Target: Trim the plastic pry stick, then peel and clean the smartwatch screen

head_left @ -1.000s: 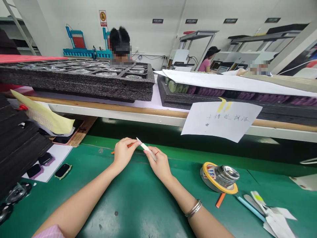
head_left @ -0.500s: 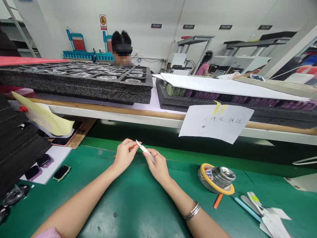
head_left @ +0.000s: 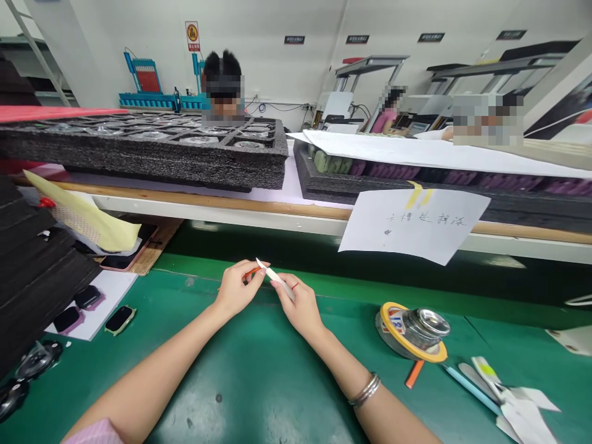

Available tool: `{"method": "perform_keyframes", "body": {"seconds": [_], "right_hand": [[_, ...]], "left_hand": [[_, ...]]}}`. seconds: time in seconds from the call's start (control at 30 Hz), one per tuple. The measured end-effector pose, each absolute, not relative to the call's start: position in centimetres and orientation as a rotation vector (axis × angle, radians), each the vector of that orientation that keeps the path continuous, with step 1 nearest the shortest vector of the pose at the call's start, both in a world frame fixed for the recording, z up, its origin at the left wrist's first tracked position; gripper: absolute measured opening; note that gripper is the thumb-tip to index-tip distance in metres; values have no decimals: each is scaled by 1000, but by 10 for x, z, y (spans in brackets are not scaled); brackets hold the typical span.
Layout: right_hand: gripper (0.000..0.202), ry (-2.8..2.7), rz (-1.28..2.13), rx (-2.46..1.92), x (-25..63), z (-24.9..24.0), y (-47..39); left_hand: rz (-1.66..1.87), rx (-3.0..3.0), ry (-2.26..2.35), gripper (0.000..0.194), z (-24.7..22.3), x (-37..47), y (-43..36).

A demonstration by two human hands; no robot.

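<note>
Taking the yellow-rimmed tape roll (head_left: 393, 342) as the landmark, the green-cased watch (head_left: 120, 320) lies well off to its left on the green bench. Next, between watch and roll, comes the left hand (head_left: 235, 288), fingers and thumb pinched on a thin orange stick (head_left: 250, 272), which shows on both sides of that hand. The white pointed tool (head_left: 276, 279) is left of the roll and a little farther from the person; its long axis slants, the tip aimed away and leftward, the butt running back toward the roll's side. The tip is right at the left thumb and the orange stick's end; whether it touches the stick I cannot tell. The right hand (head_left: 300, 308) is the nearer of the two to the roll and grips the tool's butt end, its fingers wrapped round. Just on the near side of the roll is a short orange piece (head_left: 414, 374), and to the right of that, a light-blue pen-like tool (head_left: 472, 388) points toward the roll
</note>
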State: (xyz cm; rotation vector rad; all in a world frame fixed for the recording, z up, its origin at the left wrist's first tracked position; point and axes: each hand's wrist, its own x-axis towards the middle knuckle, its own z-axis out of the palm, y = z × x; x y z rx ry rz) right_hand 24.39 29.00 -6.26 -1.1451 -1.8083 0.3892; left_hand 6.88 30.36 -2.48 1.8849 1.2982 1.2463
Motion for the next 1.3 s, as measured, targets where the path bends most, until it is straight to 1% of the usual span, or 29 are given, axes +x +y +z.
{"method": "perform_keyframes", "body": {"seconds": [0.17,0.4,0.9,1.17,1.3], "right_hand": [[35,-1805,374,-1170,242,-63,289],[32,-1723,369,-1236,246,-62,290],[32,-1817,435,-1158,243,-64,291],[33,-1829,422,-1152,244,-63,292],[35,-1838,383,-1169,245,-64,291]], "left_hand": [[1288,1914,1354,24,-23,67,304],[1350,1878,1458,17,-26,63,306],[1304,1889,1299,28,-30,69,303],[1311,1865,1277,24,-30,67,304],[1314,1854,1311,19,-29,66,305]]}}
